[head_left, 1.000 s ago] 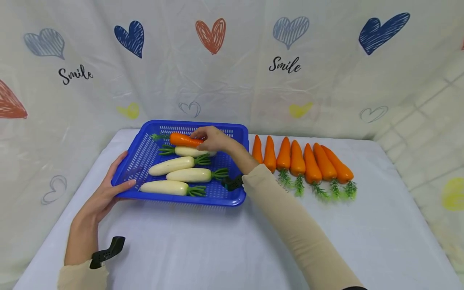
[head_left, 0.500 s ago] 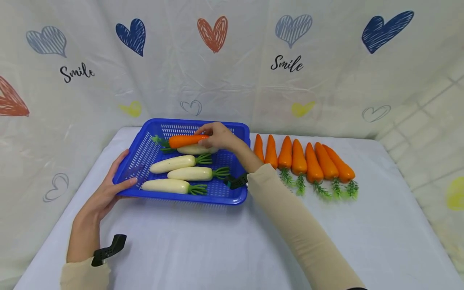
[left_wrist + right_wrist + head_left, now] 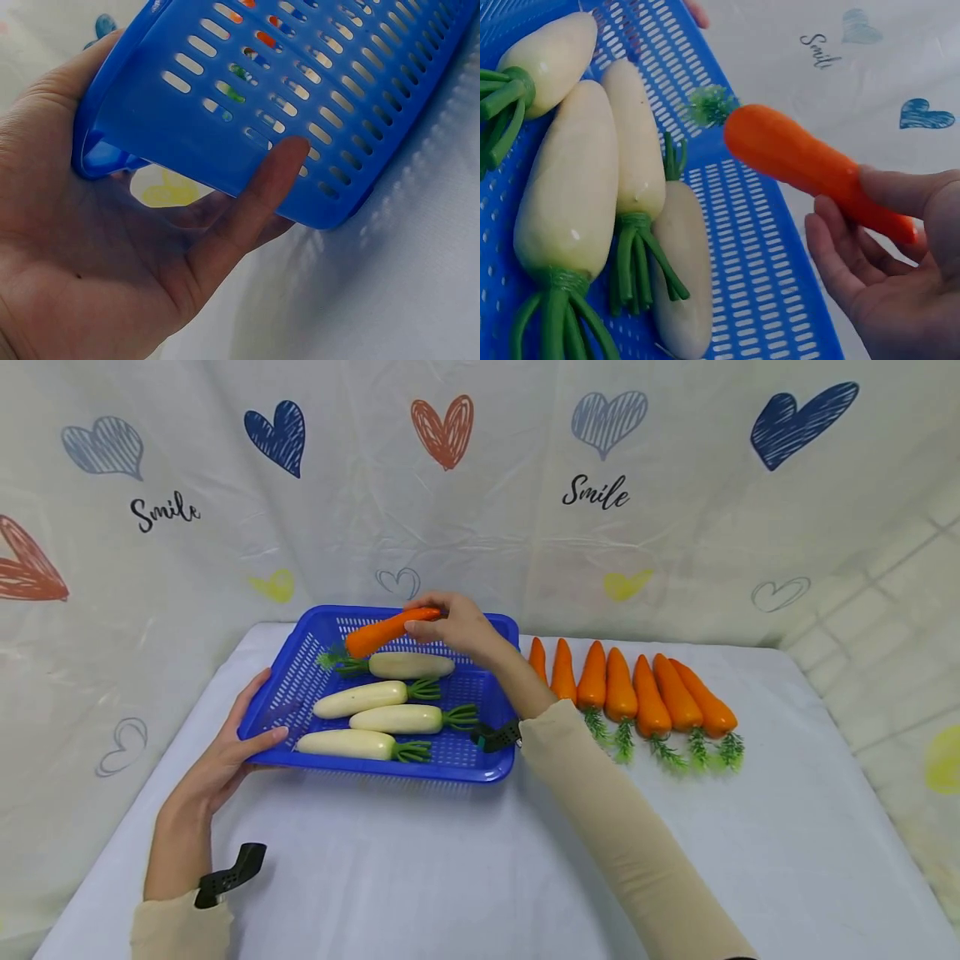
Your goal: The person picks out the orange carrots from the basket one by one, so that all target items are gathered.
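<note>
A blue plastic basket (image 3: 375, 767) with slotted sides stands on the table. My left hand (image 3: 213, 768) grips its left end, thumb over the rim (image 3: 112, 90) and fingers against the outer wall. Above the basket's far side, my right hand (image 3: 461, 627) holds an orange carrot (image 3: 375, 634) by its thin end between thumb and fingers. The carrot tilts, its green leafy end (image 3: 709, 105) lower and pointing left. Several white radishes with green stems lie in the basket, among them a far one (image 3: 411, 666) just below the carrot and a near one (image 3: 345, 744).
Several more carrots (image 3: 619, 687) lie in a row on the white tablecloth (image 3: 675, 843) right of the basket, leafy ends toward me. A curtain printed with hearts (image 3: 442, 431) hangs behind the table.
My right hand has lifted the carrot from beside the far radish, its thin end rising and tilting up. That radish is now more exposed. My left hand keeps its grip on the basket.
</note>
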Tool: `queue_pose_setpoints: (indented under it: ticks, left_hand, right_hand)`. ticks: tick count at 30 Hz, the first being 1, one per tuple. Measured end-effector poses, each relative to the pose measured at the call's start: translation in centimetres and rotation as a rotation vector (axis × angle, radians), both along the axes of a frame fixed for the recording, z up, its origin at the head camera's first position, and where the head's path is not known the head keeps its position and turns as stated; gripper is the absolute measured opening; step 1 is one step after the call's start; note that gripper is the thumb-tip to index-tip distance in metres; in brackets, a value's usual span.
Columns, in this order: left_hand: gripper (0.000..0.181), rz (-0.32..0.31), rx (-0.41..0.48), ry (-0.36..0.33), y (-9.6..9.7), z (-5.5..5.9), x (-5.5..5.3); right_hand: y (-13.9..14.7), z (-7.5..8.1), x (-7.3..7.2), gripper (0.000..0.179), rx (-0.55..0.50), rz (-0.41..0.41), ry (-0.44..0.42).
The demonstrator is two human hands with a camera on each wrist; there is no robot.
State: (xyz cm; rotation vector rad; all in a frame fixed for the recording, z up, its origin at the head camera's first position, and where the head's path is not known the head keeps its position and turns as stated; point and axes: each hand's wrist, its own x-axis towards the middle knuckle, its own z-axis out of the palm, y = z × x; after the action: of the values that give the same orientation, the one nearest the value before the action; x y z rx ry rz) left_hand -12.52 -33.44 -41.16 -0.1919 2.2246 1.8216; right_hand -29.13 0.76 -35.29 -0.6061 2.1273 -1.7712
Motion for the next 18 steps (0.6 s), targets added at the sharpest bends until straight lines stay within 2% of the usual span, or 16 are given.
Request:
queue_pose_setpoints:
  ticks: [8,14,18]
  left_hand:
    - [0.087,0.004,0.01,-0.008,0.2,0.1,-0.1]
    - [0.087,0.003,0.001,-0.005,0.1,0.1,-0.1]
    - [0.087,0.004,0.002,-0.006,0.1,0.0,-0.1]
  right_hand:
    - [2.1,1.7,-0.4,0.034,-0.226,-0.117,0.0]
    - [3.6,2.7,-0.3,0.029,-0.331,-0.176,0.102]
    - [4.6,3.2,0.0,0.02,-0.353,-0.196,0.195]
